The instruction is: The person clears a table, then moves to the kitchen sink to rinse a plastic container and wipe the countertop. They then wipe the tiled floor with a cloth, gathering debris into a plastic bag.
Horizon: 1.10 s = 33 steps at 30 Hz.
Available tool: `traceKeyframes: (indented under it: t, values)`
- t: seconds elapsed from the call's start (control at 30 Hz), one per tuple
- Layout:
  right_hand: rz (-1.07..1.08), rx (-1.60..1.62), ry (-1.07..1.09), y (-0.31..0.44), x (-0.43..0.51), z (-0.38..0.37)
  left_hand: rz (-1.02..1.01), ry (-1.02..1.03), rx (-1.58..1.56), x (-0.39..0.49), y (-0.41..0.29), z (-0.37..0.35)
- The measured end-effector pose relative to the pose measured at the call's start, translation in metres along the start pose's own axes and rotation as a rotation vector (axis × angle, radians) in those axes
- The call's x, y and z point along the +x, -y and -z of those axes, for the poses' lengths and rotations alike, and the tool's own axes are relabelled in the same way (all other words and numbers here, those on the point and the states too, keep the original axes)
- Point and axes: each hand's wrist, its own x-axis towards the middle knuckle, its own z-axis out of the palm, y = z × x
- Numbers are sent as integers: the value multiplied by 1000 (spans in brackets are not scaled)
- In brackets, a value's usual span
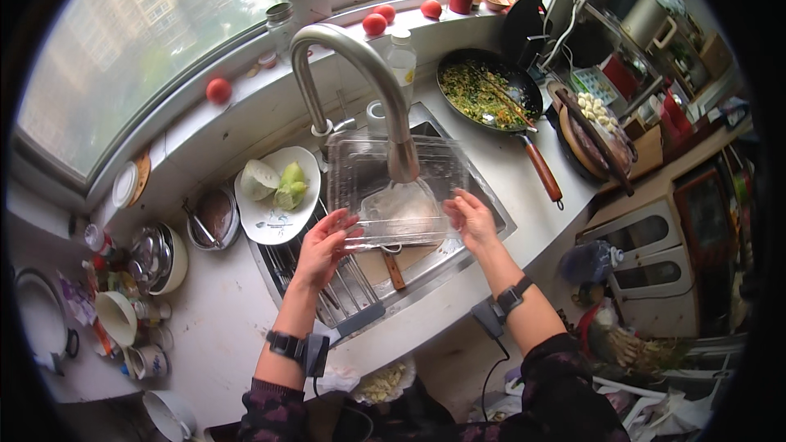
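Note:
Both my hands hold a clear plastic tray (344, 181) over the sink (491, 196), beneath the spout of the metal faucet (402, 159). My left hand (325, 245) grips its near left corner, and my right hand (471, 218) its right edge. Through the clear plastic, a whitish, blurred shape shows in the basin; I cannot tell what it is. A wooden-handled tool (393, 270) lies below the tray on a brown board (368, 258). To the left, a white plate (273, 221) bears pieces of a pale green vegetable.
A wire rack (350, 294) spans the sink's left side. On the right counter stands a frying pan (488, 89) with chopped food and chopsticks. A plastic bottle (400, 67) is behind the faucet. Tomatoes (374, 24) line the windowsill. Bowls (169, 258) crowd the left counter.

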Motion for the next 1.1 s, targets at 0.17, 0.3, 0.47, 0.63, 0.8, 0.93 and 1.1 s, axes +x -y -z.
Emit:
traceKeyframes:
  t: [0.17, 0.3, 0.47, 0.63, 0.8, 0.93, 1.1]
  values:
    - [-110, 125, 126, -29, 2, -27, -45, -94, 124, -47, -31, 21]
    - [-162, 24, 122, -33, 9, -40, -11, -181, 232, -74, -43, 36]
    - [-148, 4, 72, -31, 27, -60, -42, -225, 296, -86, -34, 39]
    - [-23, -108, 48, -23, 36, -76, -102, -284, 243, -86, -25, 35]
    - [3, -141, 161, -19, 26, -76, -150, -364, 177, -87, -18, 35]
    - [-22, -151, 197, -22, 17, -71, -182, -402, 85, -86, -11, 36]
    - [-118, -138, 217, -29, 9, -63, -208, -434, 38, -81, -1, 38]
